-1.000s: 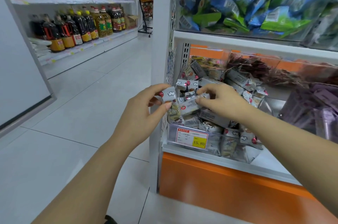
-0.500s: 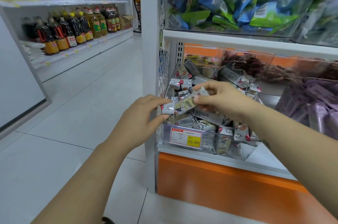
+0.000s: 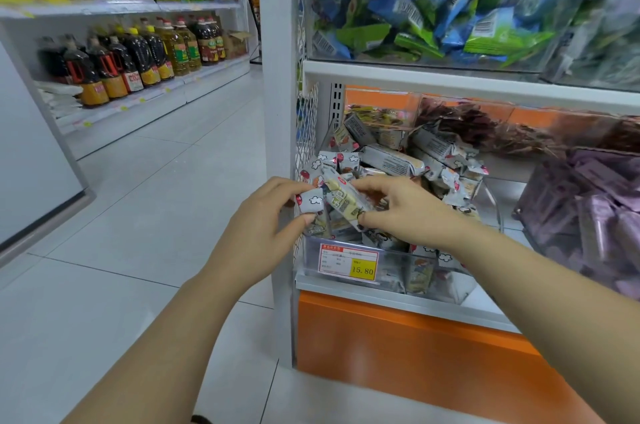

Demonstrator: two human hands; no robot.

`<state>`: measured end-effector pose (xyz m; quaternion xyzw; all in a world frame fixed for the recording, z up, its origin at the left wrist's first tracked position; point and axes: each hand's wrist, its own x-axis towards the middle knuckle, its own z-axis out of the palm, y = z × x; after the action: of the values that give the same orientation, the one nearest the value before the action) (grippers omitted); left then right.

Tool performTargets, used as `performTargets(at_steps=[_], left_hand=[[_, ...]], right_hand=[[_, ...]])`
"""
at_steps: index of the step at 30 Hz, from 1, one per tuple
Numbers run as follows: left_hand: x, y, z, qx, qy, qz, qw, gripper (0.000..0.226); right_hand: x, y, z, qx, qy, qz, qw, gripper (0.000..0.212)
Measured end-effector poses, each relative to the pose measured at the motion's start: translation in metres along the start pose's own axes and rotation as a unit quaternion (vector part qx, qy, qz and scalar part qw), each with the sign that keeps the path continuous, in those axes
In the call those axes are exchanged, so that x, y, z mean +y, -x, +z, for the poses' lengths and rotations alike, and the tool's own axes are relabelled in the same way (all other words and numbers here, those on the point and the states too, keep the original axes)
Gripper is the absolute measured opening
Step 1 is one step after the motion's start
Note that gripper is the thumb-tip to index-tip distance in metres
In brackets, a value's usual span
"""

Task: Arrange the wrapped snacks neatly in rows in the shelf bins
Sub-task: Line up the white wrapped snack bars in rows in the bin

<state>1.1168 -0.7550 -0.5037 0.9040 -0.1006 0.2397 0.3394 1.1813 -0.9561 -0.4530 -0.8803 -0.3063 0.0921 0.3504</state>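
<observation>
Beyond hands: heap point(image 3: 391, 160) lay unsorted in bin point(image 3: 401, 268), rows apparently unstarted. Left hand point(image 3: 256, 236) pinched pack point(image 3: 311, 204); right hand point(image 3: 405, 212) pinched bar point(image 3: 341, 198).

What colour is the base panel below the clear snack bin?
Plain orange: the orange flat base panel shows best in the head view.

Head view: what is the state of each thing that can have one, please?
left hand, pinches a small wrapped snack
right hand, holds a long wrapped snack, tilted
clear bin, open on top, heaped
loose snacks, jumbled, not in rows
</observation>
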Motion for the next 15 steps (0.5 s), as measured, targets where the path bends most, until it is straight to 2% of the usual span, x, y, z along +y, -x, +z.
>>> performTargets(at_steps=[2,6,8,10,13,15], left_hand=[[0.002,0.001,-0.001,0.01,0.009,-0.003,1.0,0.037],[0.005,-0.001,-0.002,0.038,0.017,-0.016,0.999,0.04],[0.004,-0.002,-0.001,0.037,0.009,-0.025,0.999,0.04],[0.003,-0.002,0.001,0.024,-0.018,-0.032,0.999,0.038],[0.0,-0.001,0.003,0.002,-0.067,-0.027,0.997,0.036],[-0.002,-0.001,0.005,0.002,-0.099,0.011,0.995,0.035]], right_hand=[[-0.003,-0.001,0.0,0.007,0.015,-0.01,1.0,0.034],[-0.005,-0.015,0.009,0.036,-0.018,-0.014,0.999,0.037],[-0.008,-0.022,0.016,0.044,0.004,-0.021,0.999,0.038],[-0.008,-0.026,0.021,0.027,0.046,-0.011,0.999,0.038],[-0.005,-0.025,0.02,0.021,0.05,0.016,0.998,0.018],[-0.002,-0.024,0.019,0.039,0.049,0.024,0.998,0.027]])
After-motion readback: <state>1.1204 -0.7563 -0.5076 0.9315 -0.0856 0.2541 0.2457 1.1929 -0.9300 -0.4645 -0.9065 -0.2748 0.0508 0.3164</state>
